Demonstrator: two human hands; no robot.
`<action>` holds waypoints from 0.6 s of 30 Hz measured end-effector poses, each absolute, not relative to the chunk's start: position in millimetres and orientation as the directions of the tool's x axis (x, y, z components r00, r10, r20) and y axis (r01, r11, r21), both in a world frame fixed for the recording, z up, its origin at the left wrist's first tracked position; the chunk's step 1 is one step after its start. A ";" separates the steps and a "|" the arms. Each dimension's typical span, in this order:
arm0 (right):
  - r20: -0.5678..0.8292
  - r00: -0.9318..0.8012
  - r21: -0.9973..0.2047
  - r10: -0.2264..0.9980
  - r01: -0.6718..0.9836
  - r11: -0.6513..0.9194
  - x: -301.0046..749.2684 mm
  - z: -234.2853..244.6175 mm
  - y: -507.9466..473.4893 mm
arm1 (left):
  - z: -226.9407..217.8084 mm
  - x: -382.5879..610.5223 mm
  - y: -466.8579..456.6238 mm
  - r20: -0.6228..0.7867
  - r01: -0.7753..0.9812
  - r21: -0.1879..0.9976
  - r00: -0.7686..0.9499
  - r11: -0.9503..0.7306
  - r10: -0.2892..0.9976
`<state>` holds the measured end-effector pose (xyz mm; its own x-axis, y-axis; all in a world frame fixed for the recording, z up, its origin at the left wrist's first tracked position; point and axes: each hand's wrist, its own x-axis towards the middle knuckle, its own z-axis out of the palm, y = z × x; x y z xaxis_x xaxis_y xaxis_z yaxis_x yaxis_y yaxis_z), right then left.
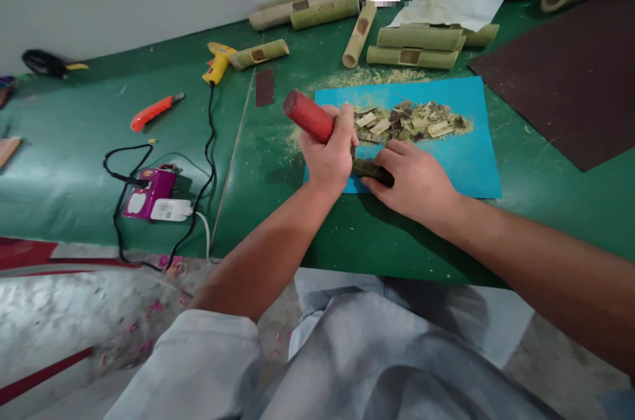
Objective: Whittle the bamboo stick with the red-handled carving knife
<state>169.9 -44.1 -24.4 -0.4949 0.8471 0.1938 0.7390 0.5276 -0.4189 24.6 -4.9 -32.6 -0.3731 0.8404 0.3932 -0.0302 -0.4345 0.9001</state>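
My left hand (330,152) is closed around a thick red cylindrical handle (310,116), whose end points up and to the left. What lies at the handle's other end is hidden by my fingers. My right hand (414,175) grips a dark green bamboo piece (370,170), low over the front of a blue sheet (466,172). The bamboo's left end meets my left hand. Behind both hands, a heap of bamboo chips and shavings (411,122) lies on the sheet.
Bamboo tubes with cut openings (325,12) line the back of the green table (278,221). To the left are a yellow glue gun (217,63), an orange utility knife (153,112), and a purple power adapter (149,194) with cables. A brown sheet (575,76) lies right.
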 end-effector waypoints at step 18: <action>0.171 -0.526 -0.216 0.833 0.805 0.553 165.0 -18.1 -49.0 | -39.0 21.6 -0.4 0.431 0.019 0.895 -0.283 -0.445 0.857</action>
